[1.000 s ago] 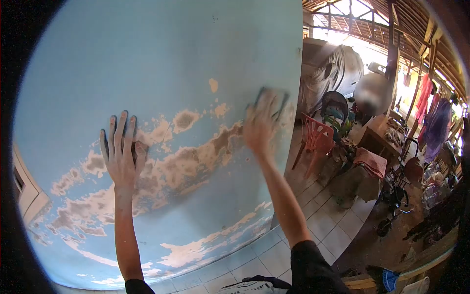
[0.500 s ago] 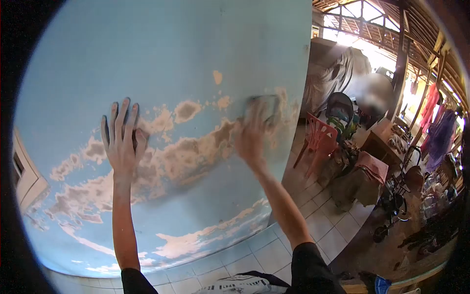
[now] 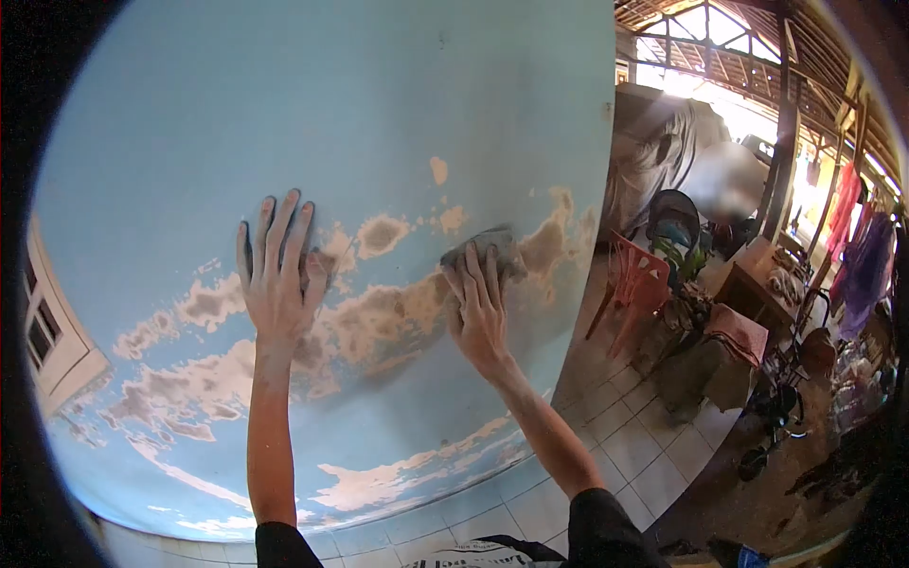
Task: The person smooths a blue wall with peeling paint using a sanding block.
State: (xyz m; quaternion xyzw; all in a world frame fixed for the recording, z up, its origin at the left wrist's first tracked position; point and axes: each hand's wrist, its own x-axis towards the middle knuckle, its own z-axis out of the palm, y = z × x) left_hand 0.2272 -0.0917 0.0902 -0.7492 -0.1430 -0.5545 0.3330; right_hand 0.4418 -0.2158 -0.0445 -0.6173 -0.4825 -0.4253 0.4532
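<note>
A light blue wall (image 3: 284, 114) fills most of the view, with pale and grey bare patches (image 3: 383, 235) where the paint has come off. Flat against it, my left hand (image 3: 281, 284) rests with fingers spread, dusty and holding nothing. Further right, my right hand (image 3: 481, 303) presses a dark grey sheet of sandpaper (image 3: 511, 257) to the wall. Its fingers lie over the sheet, and part of the sheet sticks out above and to the right of them.
A window frame (image 3: 62, 364) is at the far left. Pale floor tiles (image 3: 530, 511) run along the wall's foot. Past the wall's right edge stand a red plastic chair (image 3: 634, 289), a cloth-topped pile (image 3: 737, 333) and hanging clothes (image 3: 864, 270).
My right hand has swept the sandpaper down and to the left across the wall. My left hand stays flat in about the same place, while the view has shifted slightly.
</note>
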